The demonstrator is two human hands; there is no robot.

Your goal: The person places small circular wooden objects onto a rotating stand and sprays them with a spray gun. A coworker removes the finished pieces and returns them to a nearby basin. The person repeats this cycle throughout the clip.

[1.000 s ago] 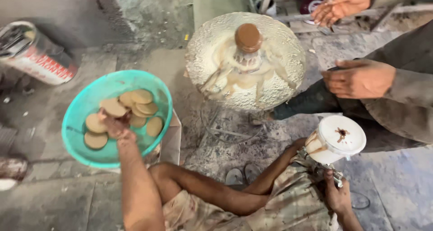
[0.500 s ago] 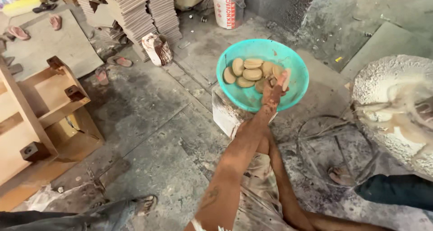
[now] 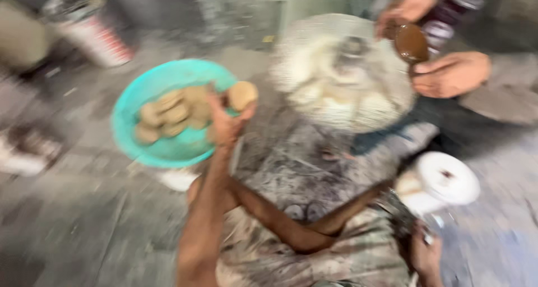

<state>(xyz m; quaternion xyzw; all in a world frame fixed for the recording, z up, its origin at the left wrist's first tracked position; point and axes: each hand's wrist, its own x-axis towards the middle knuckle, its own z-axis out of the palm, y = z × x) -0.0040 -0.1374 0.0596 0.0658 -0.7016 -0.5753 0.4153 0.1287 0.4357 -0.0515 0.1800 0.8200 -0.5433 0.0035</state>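
Gripping a clay disc (image 3: 242,95) in my left hand (image 3: 224,124) over the bowl (image 3: 134,110), right hand (image 3: 426,256) fingers unreadable, I judge blur-grade haste could drop it.

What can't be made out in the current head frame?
- Head view, motion blur: the left hand holds a tan disc over the teal bowl; the count of discs in the bowl is unclear.
- Right hand: partly cut off by the bottom edge; its grip is unreadable.
- White round object: blurred, kind unclear.
- Another person's hands hold a brown piece; shape smeared.
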